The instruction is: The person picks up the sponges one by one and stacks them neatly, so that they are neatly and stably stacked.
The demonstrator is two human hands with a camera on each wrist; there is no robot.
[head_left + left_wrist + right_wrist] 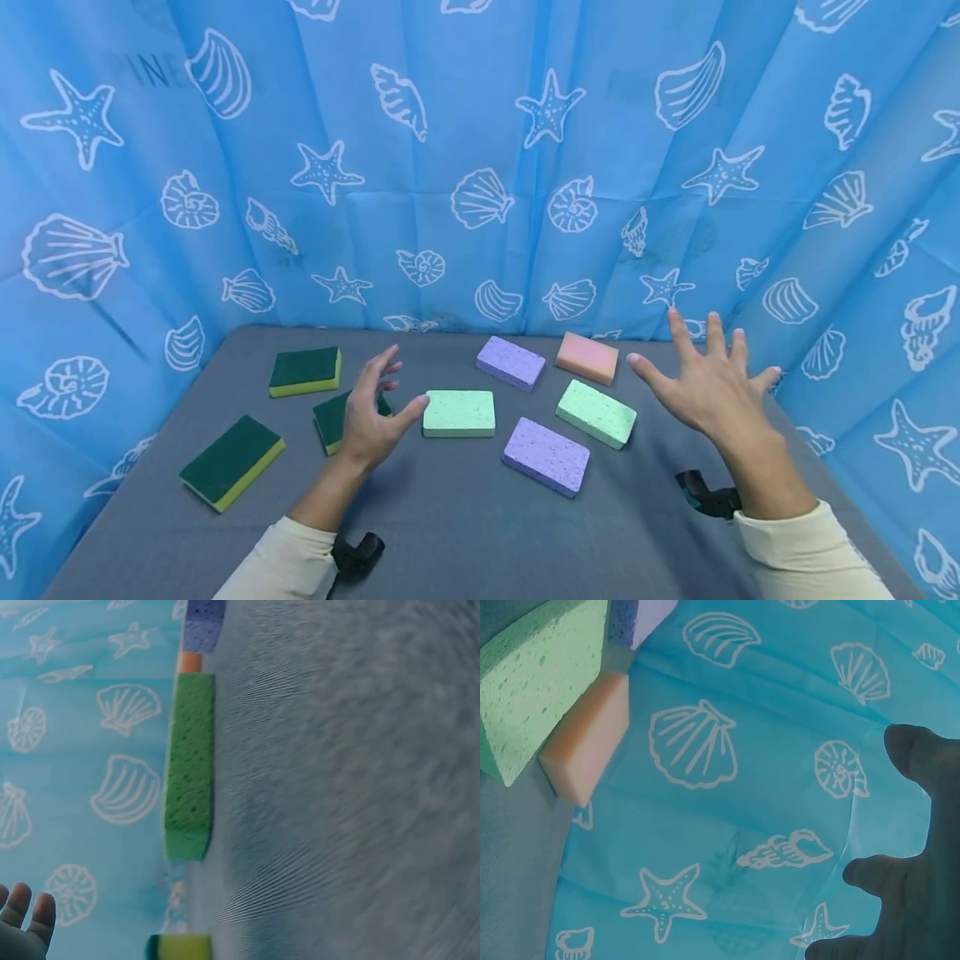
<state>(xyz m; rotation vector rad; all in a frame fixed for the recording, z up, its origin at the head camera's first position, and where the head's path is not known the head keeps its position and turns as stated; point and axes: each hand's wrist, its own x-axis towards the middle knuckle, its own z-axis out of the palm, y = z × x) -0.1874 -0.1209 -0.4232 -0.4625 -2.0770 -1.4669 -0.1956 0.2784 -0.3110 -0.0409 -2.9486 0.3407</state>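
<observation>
My left hand (373,417) hovers over the table with fingers loosely bent and thumb out, holding nothing. It partly hides a dark green and yellow scouring sponge (328,419). Its thumb tip appears close to a pale green sponge (459,414); whether they touch I cannot tell. In the left wrist view that green sponge (191,765) shows edge-on, with fingertips (43,911) at the lower left. On the right, my right hand (708,387) is raised with fingers spread, gripping nothing. Nearest to it are a second pale green sponge (596,414) and a pink-orange sponge (587,358).
Two purple sponges (546,457) (511,362) lie around the middle of the grey table (450,533). Two more green and yellow scouring sponges (304,372) (234,462) lie on the left. A blue shell-patterned curtain (420,167) surrounds the back and sides.
</observation>
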